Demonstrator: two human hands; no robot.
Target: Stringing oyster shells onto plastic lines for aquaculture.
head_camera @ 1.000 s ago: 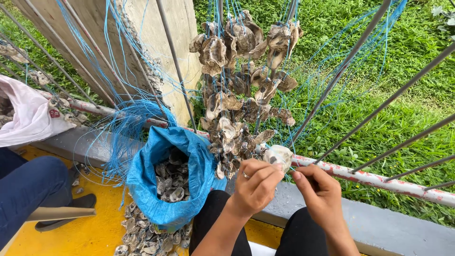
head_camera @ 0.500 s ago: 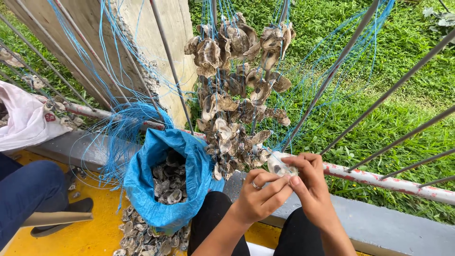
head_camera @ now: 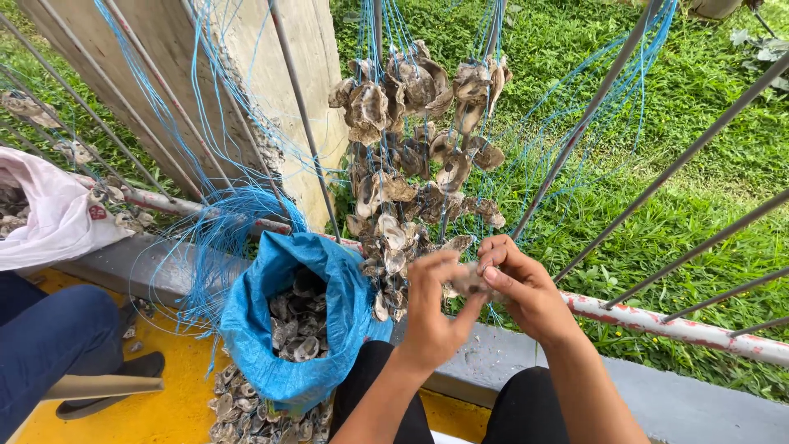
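Beside the blue sack (head_camera: 255, 329), both hands' fingers (head_camera: 493, 275) pinched one oyster shell (head_camera: 467, 282); a steady grip suited threading.

Head camera, looking steeply down, close over hands (head_camera: 481, 300).

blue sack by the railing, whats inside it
The open blue sack holds a heap of grey-brown oyster shells, visible through its mouth. How deep the heap goes is hidden by the sack's walls. More shells lie loose on the yellow floor beside it.
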